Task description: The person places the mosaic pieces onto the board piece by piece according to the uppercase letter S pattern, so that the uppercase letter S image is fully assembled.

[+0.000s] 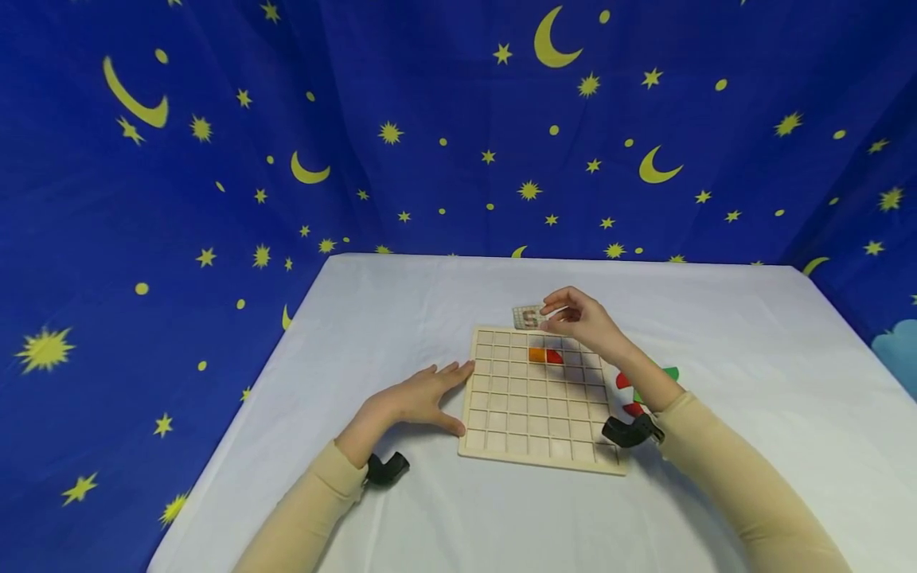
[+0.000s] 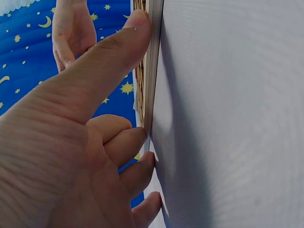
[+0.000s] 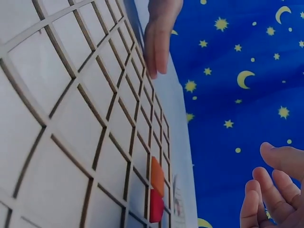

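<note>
A square wooden grid board (image 1: 540, 460) lies on the white-covered table. Along its left edge rests my left hand (image 1: 419, 398), thumb and fingers spread, fingertips at the frame; the left wrist view shows the thumb (image 2: 111, 50) against the board's side. My right hand (image 1: 583, 322) hovers over the board's far edge, loosely bent, with nothing visible between its fingers (image 3: 270, 190). Two pieces sit side by side in grid cells: an orange piece (image 1: 536, 355) and a red piece with a rounded corner (image 1: 554, 357). Behind the board lies a small pattern card (image 1: 526, 317), partly overlapped by my right fingertips.
To the right of the board, red and green pieces (image 1: 671, 373) lie on the cloth, partly hidden under my right forearm. A blue curtain (image 1: 458, 103) with yellow moons and stars hangs behind and beside the table (image 1: 401, 302). Black wrist mounts (image 1: 629, 432) sit at both sleeves.
</note>
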{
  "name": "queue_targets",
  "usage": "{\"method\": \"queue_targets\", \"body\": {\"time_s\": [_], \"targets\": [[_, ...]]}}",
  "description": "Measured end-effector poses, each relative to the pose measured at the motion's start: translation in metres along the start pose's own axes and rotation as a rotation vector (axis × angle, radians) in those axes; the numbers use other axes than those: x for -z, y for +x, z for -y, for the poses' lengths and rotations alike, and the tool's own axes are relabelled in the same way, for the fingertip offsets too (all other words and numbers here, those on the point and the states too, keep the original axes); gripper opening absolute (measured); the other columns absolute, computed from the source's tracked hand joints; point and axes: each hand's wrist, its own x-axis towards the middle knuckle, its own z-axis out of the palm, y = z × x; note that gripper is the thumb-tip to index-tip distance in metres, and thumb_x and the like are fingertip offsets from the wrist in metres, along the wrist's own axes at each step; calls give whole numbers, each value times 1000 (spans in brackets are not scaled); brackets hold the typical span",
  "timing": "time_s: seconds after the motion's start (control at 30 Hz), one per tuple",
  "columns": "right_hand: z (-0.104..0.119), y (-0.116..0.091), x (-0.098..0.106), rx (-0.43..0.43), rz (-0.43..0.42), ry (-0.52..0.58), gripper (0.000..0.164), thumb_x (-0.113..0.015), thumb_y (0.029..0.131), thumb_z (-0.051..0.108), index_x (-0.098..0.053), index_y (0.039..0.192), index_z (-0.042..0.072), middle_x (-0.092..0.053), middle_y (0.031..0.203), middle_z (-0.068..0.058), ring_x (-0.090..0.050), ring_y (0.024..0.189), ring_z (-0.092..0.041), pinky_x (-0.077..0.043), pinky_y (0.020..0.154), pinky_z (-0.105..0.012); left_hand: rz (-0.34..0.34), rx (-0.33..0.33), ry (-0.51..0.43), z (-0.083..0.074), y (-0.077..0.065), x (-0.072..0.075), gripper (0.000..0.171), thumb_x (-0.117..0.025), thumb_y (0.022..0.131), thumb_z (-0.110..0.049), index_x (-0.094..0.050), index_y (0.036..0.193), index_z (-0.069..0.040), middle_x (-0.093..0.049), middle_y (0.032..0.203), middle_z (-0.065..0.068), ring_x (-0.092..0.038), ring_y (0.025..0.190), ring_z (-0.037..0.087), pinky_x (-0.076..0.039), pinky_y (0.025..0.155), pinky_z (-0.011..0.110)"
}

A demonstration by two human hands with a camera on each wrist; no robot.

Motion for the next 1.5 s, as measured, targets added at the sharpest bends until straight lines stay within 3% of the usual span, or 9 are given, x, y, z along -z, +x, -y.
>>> {"method": "queue_targets", "body": {"time_s": [0.2,0.37,0.6,1.0,1.27,1.5], "targets": [[-3,-7,7,-2,-14,7,38,-66,88,5,-49,121,-3,-54,116,-28,-59,94,-20,-53,82,-34,1,3,2,0,1,0,107,-74,74,-51,-16,151,-4,-18,155,7,-15,141,25,-11,114,42],[-6,-15,20,-55,-55,-3,41,-68,88,11,-49,122,0,-56,116,-23,-59,95,-18,-51,86,-41,1,16,4,1,1,0,107,-74,74,-51,-16,151,-6,-18,155,6,-15,141,25,-11,114,43],[-12,-32,40,-70,-119,-38,39,-68,88,13,-50,120,2,-57,115,-21,-59,93,-15,-52,80,-22,6,19,10,-1,1,0,107,-75,74,-51,-16,151,-5,-19,155,9,-16,141,26,-11,114,43],[-20,-52,65,-101,-205,-60,37,-69,88,15,-50,118,6,-59,111,-8,-59,91,-11,-50,78,-17,12,25,6,-1,2,-1,107,-74,74,-51,-16,151,-4,-18,155,8,-16,141,25,-9,114,43],[-31,-60,65,-175,-190,-136,47,-66,90,14,-44,125,-7,-56,116,-20,-58,89,-10,-50,78,-20,11,18,4,-3,0,1,107,-75,74,-50,-16,151,-3,-18,155,9,-16,141,26,-9,114,44],[-55,-63,71,-221,-152,-174,44,-62,91,8,-43,127,-9,-54,120,-28,-56,92,-15,-52,76,-26,7,5,8,-2,1,0,106,-75,75,-49,-17,150,-2,-19,155,10,-17,141,27,-10,114,45]]}}
